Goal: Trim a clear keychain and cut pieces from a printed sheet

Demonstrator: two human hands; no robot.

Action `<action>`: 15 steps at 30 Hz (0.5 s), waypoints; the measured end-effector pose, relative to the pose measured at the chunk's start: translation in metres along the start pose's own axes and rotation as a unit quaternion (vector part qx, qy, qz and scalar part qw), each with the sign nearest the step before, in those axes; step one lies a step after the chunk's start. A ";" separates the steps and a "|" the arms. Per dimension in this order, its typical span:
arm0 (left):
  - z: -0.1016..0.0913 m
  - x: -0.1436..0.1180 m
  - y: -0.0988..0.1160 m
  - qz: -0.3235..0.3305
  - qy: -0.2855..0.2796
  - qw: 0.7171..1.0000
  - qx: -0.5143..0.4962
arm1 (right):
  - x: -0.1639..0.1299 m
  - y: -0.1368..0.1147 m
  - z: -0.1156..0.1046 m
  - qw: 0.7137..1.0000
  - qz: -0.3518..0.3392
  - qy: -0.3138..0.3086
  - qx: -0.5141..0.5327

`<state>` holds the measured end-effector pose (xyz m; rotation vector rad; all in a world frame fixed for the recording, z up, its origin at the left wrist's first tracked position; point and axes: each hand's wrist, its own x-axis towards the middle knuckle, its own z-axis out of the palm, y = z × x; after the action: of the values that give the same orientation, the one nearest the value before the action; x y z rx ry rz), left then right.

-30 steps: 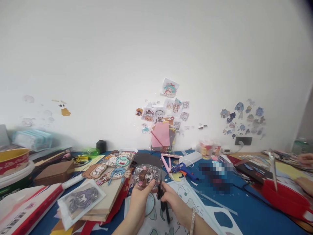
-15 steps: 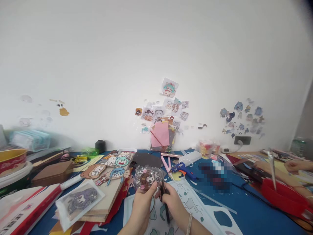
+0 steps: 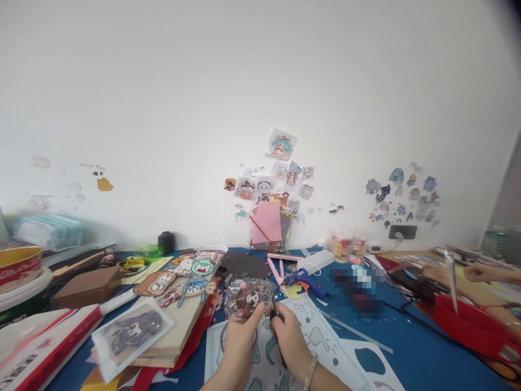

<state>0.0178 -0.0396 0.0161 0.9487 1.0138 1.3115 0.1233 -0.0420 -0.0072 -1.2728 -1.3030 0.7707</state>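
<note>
Left hand [image 3: 240, 339]: my fingers pinch the laminated character cutout [image 3: 246, 297], held just above the table's near edge.
Right hand [image 3: 288, 338]: closed on black scissors [image 3: 275, 309], blades touching the cutout's right rim.
Risk: glossy film looks slippery; a twist could let the blades nick the drawing.
Materials: clear shiny laminate, rounded outline, brown figure; printed paper sheet [image 3: 321, 342] underneath.

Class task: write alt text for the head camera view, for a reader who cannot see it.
Two hands work over a cluttered blue table: the left hand holds a clear-laminated cartoon character cutout, the right hand grips black scissors at its edge. Stickers dot the white wall behind.
</note>
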 end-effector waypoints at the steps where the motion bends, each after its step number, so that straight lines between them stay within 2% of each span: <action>1: 0.001 -0.001 0.002 -0.006 0.009 1.000 0.004 | 0.000 0.001 0.000 1.000 0.001 -0.001 -0.003; 5: 0.002 -0.002 0.003 -0.016 0.010 1.000 -0.003 | 0.001 0.003 -0.001 1.000 0.005 0.004 -0.020; 10: -0.001 0.005 -0.005 -0.004 0.010 1.000 -0.023 | 0.001 0.002 -0.002 0.998 0.001 0.017 -0.058; 15: -0.005 0.011 -0.012 -0.032 0.015 0.999 -0.015 | 0.001 -0.002 -0.004 0.997 0.007 0.005 -0.070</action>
<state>0.0163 -0.0292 0.0024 0.8693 1.0367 1.2866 0.1269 -0.0427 -0.0049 -1.3968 -1.3609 0.6906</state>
